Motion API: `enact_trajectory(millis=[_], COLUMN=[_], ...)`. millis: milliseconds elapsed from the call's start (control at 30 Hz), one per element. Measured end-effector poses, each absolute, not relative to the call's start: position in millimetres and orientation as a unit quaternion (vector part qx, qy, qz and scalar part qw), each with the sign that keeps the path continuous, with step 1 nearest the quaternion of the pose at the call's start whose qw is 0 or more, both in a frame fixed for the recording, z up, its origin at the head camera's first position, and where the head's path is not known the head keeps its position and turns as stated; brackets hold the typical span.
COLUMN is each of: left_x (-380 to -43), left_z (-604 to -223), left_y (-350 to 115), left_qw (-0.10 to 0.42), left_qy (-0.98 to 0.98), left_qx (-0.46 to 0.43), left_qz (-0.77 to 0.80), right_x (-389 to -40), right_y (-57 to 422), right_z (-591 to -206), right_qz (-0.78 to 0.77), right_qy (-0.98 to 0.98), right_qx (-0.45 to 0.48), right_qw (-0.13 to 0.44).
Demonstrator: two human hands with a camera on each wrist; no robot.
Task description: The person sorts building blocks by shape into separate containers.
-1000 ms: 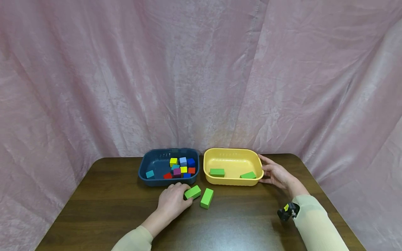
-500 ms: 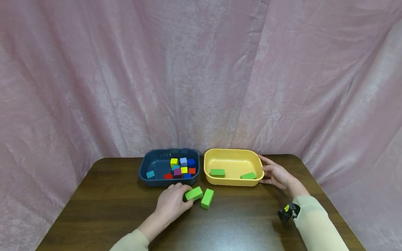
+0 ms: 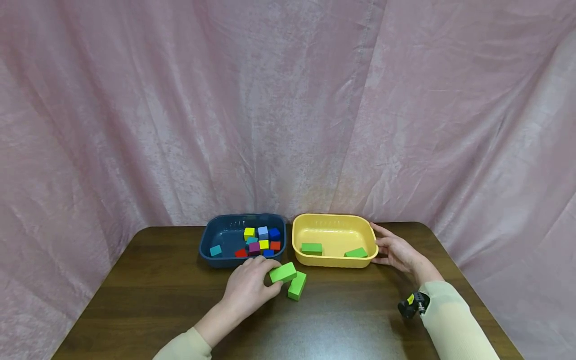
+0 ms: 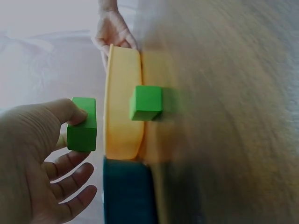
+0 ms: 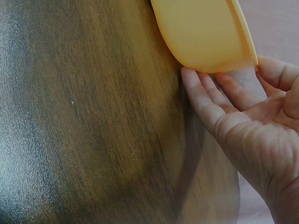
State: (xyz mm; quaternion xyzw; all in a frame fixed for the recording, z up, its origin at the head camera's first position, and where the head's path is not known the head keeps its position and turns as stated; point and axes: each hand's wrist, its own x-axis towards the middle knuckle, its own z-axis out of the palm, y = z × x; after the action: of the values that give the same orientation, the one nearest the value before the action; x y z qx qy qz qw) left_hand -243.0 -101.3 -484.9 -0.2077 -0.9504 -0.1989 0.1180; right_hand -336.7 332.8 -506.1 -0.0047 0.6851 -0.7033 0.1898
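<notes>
My left hand (image 3: 249, 285) pinches a green rectangular block (image 3: 283, 273) between thumb and fingers. In the left wrist view this held block (image 4: 82, 125) appears lifted, the other fingers loosely bent below it. A second green block (image 3: 297, 286) lies on the table just right of it, partly overlapped in the head view. At the right end of the yellow tray (image 3: 333, 261), my right hand (image 3: 402, 254) rests its fingers on the outer wall. In the right wrist view the fingertips (image 5: 189, 74) meet the wall under the rim. Two green blocks, one at left (image 3: 312, 249) and one at right (image 3: 356, 253), lie inside the yellow tray.
A dark blue tray (image 3: 204, 245) stands left of the yellow one, holding several small coloured cubes (image 3: 254, 248). Both trays sit near the back edge of a brown wooden table (image 3: 148, 295). A pink curtain (image 3: 288, 110) hangs behind.
My left hand has raised the green block off the table and moved it slightly right, over the edge of the second block. The right hand stays in place at the yellow tray.
</notes>
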Motion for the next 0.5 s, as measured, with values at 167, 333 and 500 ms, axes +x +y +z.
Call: enact_trajectory(millis=[167,333,500], left_x=[-241.4,-242.9,-246.3], left_z=[-474.2,-467.6,-460.5], left_y=[-98.9,-97.2,-93.7], left_qw=[0.126,0.139,0.156], left_qy=[-0.947,-0.943,-0.936], left_qx=[-0.212,-0.217,-0.225], left_qz=[-0.206,-0.21,-0.22], right_x=[-336.5,-336.5,-336.4], right_y=[332.8,332.1,331.8], right_z=[-506.1,-505.0,-504.8], right_qz=[-0.704,-0.704,-0.704], right_qy=[0.685,0.685,0.684], right_qx=[-0.008,-0.007,-0.008], right_qw=[0.189,0.188,0.188])
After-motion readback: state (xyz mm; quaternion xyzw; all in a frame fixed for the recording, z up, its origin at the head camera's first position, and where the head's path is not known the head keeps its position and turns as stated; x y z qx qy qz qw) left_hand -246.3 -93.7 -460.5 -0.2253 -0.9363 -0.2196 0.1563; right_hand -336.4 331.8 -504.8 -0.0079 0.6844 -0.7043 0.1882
